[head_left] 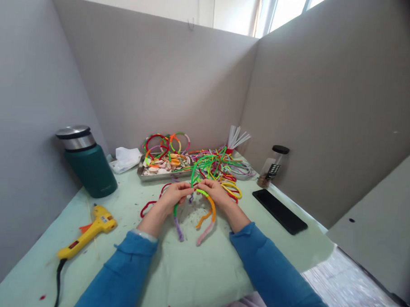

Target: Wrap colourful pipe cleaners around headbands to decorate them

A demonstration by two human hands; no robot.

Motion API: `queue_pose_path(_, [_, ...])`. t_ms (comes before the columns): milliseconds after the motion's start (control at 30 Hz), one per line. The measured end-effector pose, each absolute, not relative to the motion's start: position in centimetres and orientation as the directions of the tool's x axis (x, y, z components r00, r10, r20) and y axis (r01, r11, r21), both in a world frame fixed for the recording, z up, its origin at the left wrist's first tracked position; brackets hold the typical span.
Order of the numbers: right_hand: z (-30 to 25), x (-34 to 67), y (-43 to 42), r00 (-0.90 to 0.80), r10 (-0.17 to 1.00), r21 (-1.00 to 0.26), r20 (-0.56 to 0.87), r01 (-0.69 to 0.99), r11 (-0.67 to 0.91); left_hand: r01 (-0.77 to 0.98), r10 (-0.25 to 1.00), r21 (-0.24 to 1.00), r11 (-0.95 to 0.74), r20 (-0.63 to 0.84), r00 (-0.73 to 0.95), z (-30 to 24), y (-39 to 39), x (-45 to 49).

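Both my hands meet over the middle of the table at an arched headband wrapped in fuzzy pipe cleaner. Its right side runs yellow-green, orange and pink; the left side shows green and purple. My left hand pinches the band near its top. Close beside it, my right hand has its fingers closed on the yellow-green part. A green pipe cleaner rises from between the fingertips, and an orange end hangs inside the arch. The exact point of contact is hidden by the fingers.
A metal tray of colourful pieces and a heap of pipe cleaners lie behind the hands. At left are a yellow glue gun, a green flask and tissues. A black phone and a jar are at right.
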State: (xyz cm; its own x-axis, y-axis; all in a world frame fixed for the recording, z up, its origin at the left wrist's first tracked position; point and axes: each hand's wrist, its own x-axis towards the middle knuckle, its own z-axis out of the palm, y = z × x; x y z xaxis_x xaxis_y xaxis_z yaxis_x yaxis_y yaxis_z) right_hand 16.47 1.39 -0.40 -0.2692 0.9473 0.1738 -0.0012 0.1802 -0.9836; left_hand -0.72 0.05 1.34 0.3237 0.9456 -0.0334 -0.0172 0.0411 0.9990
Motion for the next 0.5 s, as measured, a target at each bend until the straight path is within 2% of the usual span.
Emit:
queue_pose_path(133, [-0.8, 16.7, 1.4, -0.449, 0.888, -0.989, 0.1, -0.142, 0.039, -0.114, 0.95, 0.992, 0.057, -0.019, 0.311, 1.9, -0.1, -0.6])
queue_pose_path(233, [-0.8, 16.5, 1.2, -0.514, 0.853, -0.984, 0.09, -0.18, -0.005, -0.169, 0.952, 0.985, 0.036, 0.018, 0.307, 2.0, -0.2, -0.5])
queue_pose_path(500, [-0.7, 15.0, 0.4, -0.42, 0.877, -0.973, 0.231, -0.113, 0.202, -0.181, 0.959, 0.983, -0.017, 0.067, 0.275, 1.5, 0.2, -0.4])
